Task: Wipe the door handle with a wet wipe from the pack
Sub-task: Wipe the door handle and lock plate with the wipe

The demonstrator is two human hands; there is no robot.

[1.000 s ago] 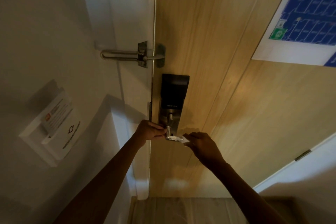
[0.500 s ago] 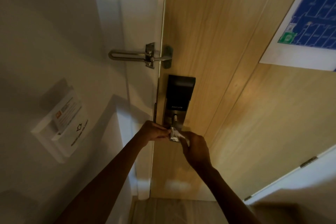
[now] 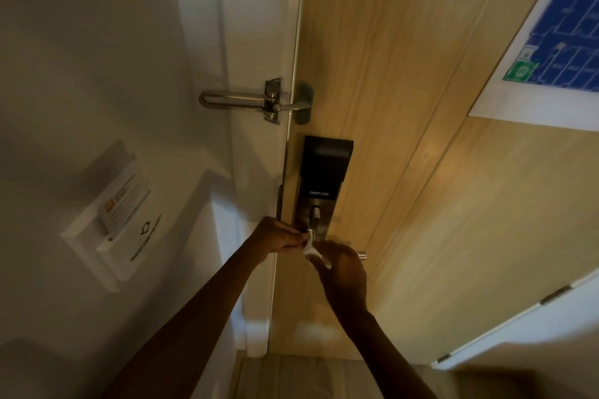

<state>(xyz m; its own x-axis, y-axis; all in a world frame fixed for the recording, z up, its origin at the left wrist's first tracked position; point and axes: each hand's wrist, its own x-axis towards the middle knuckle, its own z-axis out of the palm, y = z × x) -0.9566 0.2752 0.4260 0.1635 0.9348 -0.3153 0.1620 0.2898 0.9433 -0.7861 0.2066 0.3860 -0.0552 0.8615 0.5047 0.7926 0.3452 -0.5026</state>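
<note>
While both hands meet low on the wooden door (image 3: pixel 405 107), a white wet wipe (image 3: pixel 319 257) lies over the silver door handle (image 3: pixel 362 256), between the two hands. The left hand (image 3: pixel 278 236) has its fingers curled and pinches one end of the wet wipe, right by the spot where the handle joins the lock. The right hand (image 3: pixel 342 267) is curled over the handle and holds the wipe down on it. Only the round tip of the handle pokes out past this hand.

Just above the hands sits a black smart lock (image 3: pixel 324 168). Higher up, a metal swing bar latch (image 3: pixel 256 100) reaches across the door's edge. A white key card holder (image 3: pixel 113 220) is on the wall to the left. A blue floor plan sign (image 3: pixel 557 42) is stuck on the door, up at the right.
</note>
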